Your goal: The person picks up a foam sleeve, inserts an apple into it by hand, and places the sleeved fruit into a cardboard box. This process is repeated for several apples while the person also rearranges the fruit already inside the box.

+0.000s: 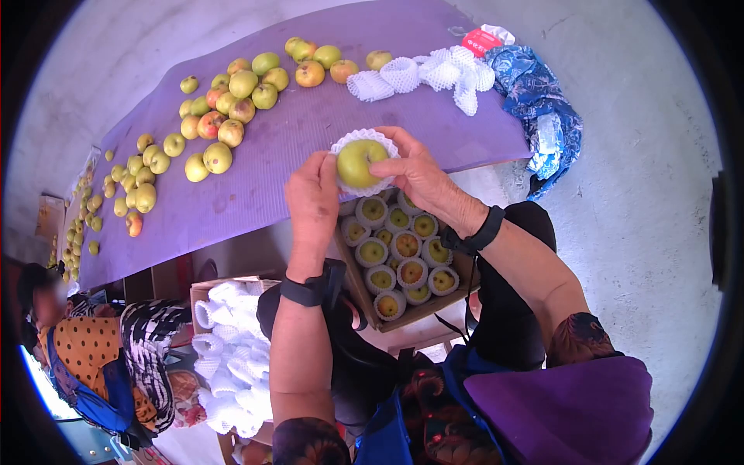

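Between my two hands, over the near edge of the purple table (302, 128), is a green apple (356, 164) in a white foam net (337, 142). My left hand (314, 198) pinches the net's left side. My right hand (418, 174) holds the right side, with its thumb on the apple's face and its fingers behind the net. Below my hands, a cardboard box (380, 322) holds several netted apples (407, 244), green and reddish, set in rows.
Loose apples (232, 101) lie along the table. White foam nets (422, 74) and a blue patterned cloth (535, 93) are at its right end. Another box (203, 291) overflows with foam nets (232, 349). A co-worker (93, 353) sits at the lower left.
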A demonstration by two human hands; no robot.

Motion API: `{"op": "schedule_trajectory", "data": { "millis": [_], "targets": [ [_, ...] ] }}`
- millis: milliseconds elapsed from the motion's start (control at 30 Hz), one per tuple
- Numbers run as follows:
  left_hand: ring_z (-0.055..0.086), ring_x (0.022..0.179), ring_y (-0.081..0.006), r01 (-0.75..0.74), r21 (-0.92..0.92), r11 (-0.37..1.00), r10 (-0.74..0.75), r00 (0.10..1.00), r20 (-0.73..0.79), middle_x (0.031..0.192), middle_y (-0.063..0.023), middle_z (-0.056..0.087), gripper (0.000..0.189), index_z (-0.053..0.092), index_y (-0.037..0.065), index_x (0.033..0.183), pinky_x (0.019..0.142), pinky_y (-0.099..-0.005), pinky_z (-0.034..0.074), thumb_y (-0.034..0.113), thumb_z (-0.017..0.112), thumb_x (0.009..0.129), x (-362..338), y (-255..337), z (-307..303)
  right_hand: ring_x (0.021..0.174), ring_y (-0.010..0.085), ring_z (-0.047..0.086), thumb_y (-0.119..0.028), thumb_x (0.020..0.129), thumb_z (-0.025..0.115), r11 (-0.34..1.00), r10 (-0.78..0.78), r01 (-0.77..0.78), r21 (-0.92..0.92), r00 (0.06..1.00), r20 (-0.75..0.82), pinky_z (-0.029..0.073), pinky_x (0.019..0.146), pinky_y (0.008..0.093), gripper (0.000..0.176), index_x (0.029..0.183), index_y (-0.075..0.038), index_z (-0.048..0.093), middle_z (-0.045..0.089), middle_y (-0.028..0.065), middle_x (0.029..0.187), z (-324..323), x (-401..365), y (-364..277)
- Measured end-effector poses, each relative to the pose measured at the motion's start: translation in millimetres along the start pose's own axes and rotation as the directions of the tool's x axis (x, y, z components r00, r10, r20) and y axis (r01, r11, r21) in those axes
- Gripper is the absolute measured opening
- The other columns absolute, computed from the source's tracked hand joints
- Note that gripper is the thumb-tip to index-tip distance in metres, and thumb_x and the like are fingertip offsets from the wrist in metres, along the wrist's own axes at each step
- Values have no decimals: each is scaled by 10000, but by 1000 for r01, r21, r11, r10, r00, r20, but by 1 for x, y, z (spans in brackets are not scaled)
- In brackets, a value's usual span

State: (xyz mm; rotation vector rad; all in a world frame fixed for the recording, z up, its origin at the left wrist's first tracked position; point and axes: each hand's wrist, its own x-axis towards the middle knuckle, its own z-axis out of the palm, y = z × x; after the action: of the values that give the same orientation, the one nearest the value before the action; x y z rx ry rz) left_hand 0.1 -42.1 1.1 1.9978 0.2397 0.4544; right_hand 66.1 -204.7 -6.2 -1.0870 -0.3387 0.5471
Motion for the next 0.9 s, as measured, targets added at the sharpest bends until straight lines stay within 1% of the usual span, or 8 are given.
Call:
{"op": "schedule_trajectory", "data": {
  "millis": [33,100,333,400,500,633,767,900],
  "targets": [
    [616,565,-211,1,0,1000,-1,1000,0,645,-120,629,274,660,36,983,552,-358,508,261,508,948,0,-2,2,1072,184,555,-37,773,671,1000,26,-26,1,1000,0,477,909,313,624,1327,-19,383,507,109,1195,1,-1,-1],
    [635,595,-337,-171,456,873,251,960,-120,630,-189,612,243,652,49,912,584,-431,495,249,517,941,0,-6,5,1110,180,533,-16,779,647,999,53,-53,3,999,-2,451,962,317,604,1327,-29,395,493,96,1211,3,-2,-3],
    [655,692,-366,-105,467,878,158,984,-76,715,-209,646,256,648,37,938,613,-430,510,272,545,930,1,-5,0,1114,194,529,-19,764,648,999,39,-39,-2,998,-45,450,964,329,610,1320,-21,397,493,104,1207,3,-1,-2],
    [682,773,-286,-36,-50,998,34,999,-39,873,-193,678,377,616,-12,1076,638,-373,531,319,602,896,3,-3,-1,1117,195,529,-17,760,649,999,39,-39,-2,998,-41,449,965,329,611,1318,-20,399,495,104,1206,1,-1,-2],
    [646,903,-212,201,-309,930,-165,977,139,1040,-150,641,518,553,-49,1187,664,-329,538,335,652,855,0,10,-8,1136,201,522,-20,752,654,999,35,-35,-9,999,17,449,967,332,616,1315,-23,404,498,108,1209,-3,1,1],
    [617,934,-181,285,-426,859,-137,929,345,1096,-127,606,511,547,-21,1208,710,-305,530,298,677,830,0,7,-9,1157,203,507,-36,739,674,985,32,-11,-173,992,119,444,977,337,661,1337,-44,392,496,114,1228,-4,2,-3],
    [598,934,-153,232,-473,850,-120,959,255,1059,-106,617,484,554,-29,1190,790,-274,498,238,694,812,-1,7,-7,1180,203,488,-31,764,672,853,-100,158,-498,985,142,440,983,330,717,1395,-67,333,470,112,1278,-4,2,-6],
    [608,903,-140,136,-397,908,-91,987,130,1034,-82,630,492,552,-8,1216,756,-254,502,251,693,822,3,-2,-4,1190,207,483,-28,800,652,894,-101,172,-415,977,188,442,983,325,714,1419,-74,297,450,115,1301,-1,2,1]
  ]
}}
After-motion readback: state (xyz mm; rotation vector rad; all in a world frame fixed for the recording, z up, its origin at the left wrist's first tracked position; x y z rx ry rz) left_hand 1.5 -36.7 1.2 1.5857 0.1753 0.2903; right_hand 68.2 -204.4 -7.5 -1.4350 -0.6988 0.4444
